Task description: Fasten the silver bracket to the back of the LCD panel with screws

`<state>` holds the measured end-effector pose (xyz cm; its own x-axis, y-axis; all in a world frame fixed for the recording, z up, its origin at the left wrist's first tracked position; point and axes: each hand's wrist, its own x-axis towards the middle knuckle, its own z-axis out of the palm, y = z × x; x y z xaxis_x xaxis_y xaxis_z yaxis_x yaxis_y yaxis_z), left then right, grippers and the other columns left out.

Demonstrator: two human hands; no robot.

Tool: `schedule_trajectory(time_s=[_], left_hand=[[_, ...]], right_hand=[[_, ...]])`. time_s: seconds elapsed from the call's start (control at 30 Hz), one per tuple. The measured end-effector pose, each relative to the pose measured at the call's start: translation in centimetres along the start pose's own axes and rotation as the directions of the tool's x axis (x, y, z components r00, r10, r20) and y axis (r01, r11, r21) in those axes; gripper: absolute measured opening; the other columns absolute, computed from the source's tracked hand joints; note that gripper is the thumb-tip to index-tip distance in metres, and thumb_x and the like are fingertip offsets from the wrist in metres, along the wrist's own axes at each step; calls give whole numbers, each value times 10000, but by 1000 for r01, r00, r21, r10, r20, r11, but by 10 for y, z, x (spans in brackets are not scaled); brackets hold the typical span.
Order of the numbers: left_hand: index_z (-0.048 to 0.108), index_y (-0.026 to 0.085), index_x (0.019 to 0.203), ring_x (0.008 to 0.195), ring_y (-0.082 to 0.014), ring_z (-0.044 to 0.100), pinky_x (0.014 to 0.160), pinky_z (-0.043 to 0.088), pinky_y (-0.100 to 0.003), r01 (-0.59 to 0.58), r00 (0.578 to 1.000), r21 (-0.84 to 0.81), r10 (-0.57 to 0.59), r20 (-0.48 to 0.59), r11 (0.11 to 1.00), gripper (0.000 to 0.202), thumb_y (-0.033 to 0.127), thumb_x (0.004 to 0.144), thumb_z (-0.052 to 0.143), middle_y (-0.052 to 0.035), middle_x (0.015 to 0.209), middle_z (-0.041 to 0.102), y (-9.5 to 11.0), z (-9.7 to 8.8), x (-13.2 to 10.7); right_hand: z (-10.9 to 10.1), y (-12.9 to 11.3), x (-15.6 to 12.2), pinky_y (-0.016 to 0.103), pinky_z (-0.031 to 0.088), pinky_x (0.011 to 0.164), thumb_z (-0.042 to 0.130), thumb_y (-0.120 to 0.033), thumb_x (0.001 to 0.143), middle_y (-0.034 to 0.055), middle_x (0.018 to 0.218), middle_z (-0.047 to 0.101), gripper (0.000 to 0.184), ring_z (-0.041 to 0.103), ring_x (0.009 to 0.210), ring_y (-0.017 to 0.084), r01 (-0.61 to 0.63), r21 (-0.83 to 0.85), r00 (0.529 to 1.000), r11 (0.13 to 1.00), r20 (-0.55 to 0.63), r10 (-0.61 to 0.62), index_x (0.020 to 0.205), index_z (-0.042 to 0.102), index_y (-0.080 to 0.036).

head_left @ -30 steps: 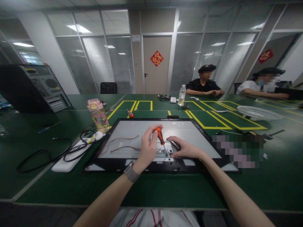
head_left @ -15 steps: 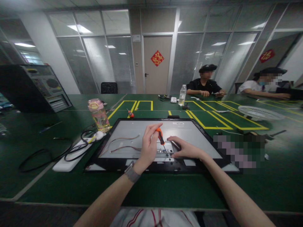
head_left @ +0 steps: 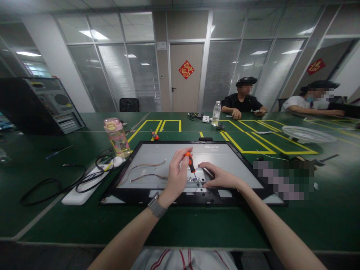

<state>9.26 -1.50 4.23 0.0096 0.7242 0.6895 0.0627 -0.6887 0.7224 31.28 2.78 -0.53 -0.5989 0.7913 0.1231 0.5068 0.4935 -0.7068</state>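
My left hand (head_left: 177,170) is closed around the orange and black handle of a screwdriver (head_left: 192,165). The screwdriver leans, its shaft pointing down to the right at a small metal plate (head_left: 199,174) near the front edge of a flat display panel (head_left: 157,150). Whether its tip sits in a screw is too small to tell. My right hand (head_left: 221,177) rests at the plate's right end, thumb and fingers spread apart on either side of it. The panel lies flat, grey with a black frame. Thin wires (head_left: 149,176) run across it, left of my left hand.
Left of the panel are a white power strip (head_left: 81,191), black cables (head_left: 36,200) and a pink-lidded bottle (head_left: 119,140). Another screwdriver (head_left: 154,135) lies beyond the panel. A computer case (head_left: 36,105) stands far left. Two people sit across the table, near a clear bottle (head_left: 216,113).
Both my hands and the screwdriver stay almost in place; the handle looks slightly turned in my left hand. Across the table, the hand of the person in black has shifted slightly.
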Motion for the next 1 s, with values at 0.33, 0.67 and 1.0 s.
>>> schedule_trajectory(time_s=[0.33,0.67,1.0], left_hand=[[679,220,964,791,-145,554,765,461,-279,-31,998,91,36,-59,995,128,241,887,580,-12,878,532,1,-1,1],[669,225,1004,791,-140,538,749,445,-265,-47,997,154,56,-59,987,137,219,892,590,-10,883,527,1,0,1],[579,208,1193,984,-186,612,872,485,-323,42,999,-18,-42,23,999,266,233,939,503,-75,1057,635,-2,1,2]], right_hand=[[0,0,0,453,291,1143,775,-478,694,96,1396,451,737,403,1324,292,-6,-1,1000,1000,2,6,1317,463,-236],[1,-1,0,451,289,1145,774,-472,693,94,1402,447,740,405,1321,291,-4,3,1000,1000,-5,4,1322,465,-233],[0,0,-1,448,275,1152,774,-476,693,102,1394,453,726,402,1326,289,-15,-1,1000,1000,-3,15,1305,476,-223]])
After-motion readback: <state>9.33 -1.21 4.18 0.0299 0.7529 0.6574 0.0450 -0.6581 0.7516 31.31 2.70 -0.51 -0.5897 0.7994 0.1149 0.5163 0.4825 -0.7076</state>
